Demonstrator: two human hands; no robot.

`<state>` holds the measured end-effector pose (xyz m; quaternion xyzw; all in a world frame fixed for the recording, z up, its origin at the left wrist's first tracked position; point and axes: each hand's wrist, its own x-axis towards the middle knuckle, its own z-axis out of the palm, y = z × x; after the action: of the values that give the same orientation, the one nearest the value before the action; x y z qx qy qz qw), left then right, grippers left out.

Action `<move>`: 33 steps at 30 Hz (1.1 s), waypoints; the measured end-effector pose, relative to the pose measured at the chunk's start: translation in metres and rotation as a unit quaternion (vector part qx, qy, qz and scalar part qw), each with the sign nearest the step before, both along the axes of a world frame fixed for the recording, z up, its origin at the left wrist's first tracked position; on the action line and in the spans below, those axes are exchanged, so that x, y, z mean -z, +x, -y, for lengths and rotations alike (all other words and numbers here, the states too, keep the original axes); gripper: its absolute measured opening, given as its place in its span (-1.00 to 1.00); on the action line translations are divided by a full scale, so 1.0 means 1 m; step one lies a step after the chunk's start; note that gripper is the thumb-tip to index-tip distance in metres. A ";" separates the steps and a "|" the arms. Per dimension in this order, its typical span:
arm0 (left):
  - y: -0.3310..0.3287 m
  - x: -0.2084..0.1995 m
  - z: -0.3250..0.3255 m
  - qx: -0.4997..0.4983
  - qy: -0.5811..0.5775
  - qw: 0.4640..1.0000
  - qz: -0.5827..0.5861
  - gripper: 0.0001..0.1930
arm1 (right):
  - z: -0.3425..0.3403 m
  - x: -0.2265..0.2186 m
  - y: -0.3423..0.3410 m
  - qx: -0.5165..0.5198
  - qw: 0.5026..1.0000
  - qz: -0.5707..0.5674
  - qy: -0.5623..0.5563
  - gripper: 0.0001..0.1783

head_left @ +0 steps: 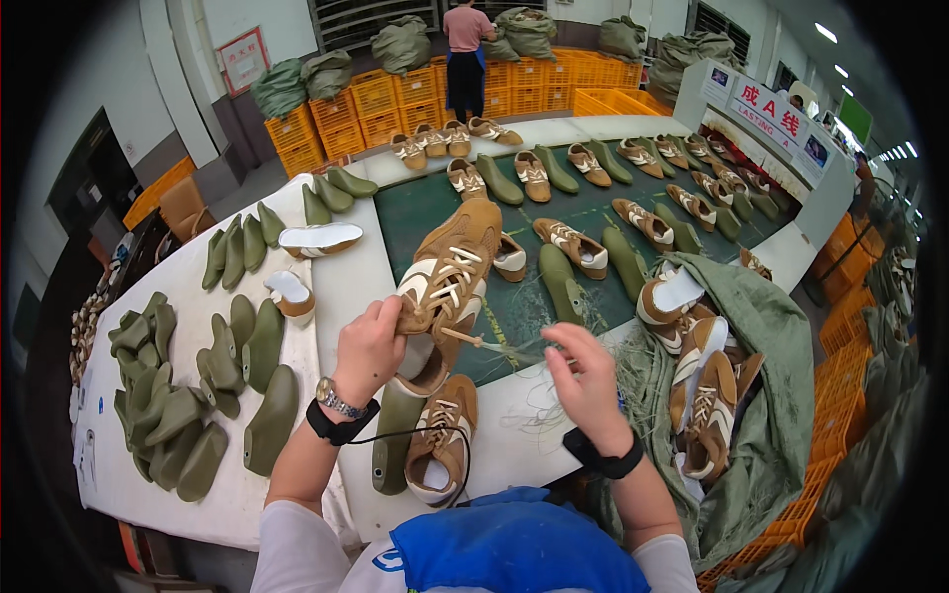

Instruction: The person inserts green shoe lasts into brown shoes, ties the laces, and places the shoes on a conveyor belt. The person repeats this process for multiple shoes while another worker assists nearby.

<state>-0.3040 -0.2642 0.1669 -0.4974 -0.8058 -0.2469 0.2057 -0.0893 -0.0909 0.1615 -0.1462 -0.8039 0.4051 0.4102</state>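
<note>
My left hand (370, 348) is closed on the collar end of a brown sneaker (457, 259) with white stripes and cream laces, raised above the table with its toe pointing away. A tan lace end or cord (462, 337) sticks out from the shoe's opening toward the right. From its tip, pale thin thread (514, 350) runs to my right hand (590, 383), whose curled thumb and fingers pinch it. Under the raised shoe, another brown sneaker (441, 435) stands beside a green shoe last (397, 440) at the table's near edge.
Green lasts (178, 435) pile up on the white table (306, 415) at left. Sneakers and lasts line a green conveyor (514, 296) beyond. At right, a green sack (761, 346) holds several sneakers. Orange crates (376, 94) stack behind, where a person (467, 59) stands.
</note>
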 end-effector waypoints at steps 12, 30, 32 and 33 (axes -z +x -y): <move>-0.035 0.032 0.004 -0.062 -0.012 0.998 0.004 -0.71 | 0.023 -0.017 0.026 -0.372 0.901 0.093 -0.201 -0.96; -0.033 -0.006 0.023 -0.031 0.004 0.993 0.115 -0.76 | 0.015 0.032 -0.047 -0.186 0.976 0.034 -0.105 -0.54; -0.020 -0.016 0.018 -0.014 0.005 0.995 0.098 -0.80 | 0.026 0.021 -0.057 -0.216 0.971 0.023 -0.098 -0.56; -0.015 -0.019 0.018 -0.001 0.011 0.996 0.083 -0.82 | 0.028 0.015 -0.056 -0.242 0.956 0.020 -0.168 -0.56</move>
<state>-0.3186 -0.2820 0.1859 -0.4719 -0.8180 -0.2960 0.1433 -0.1454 -0.1193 0.1461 -0.0221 -0.7438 0.6182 0.2534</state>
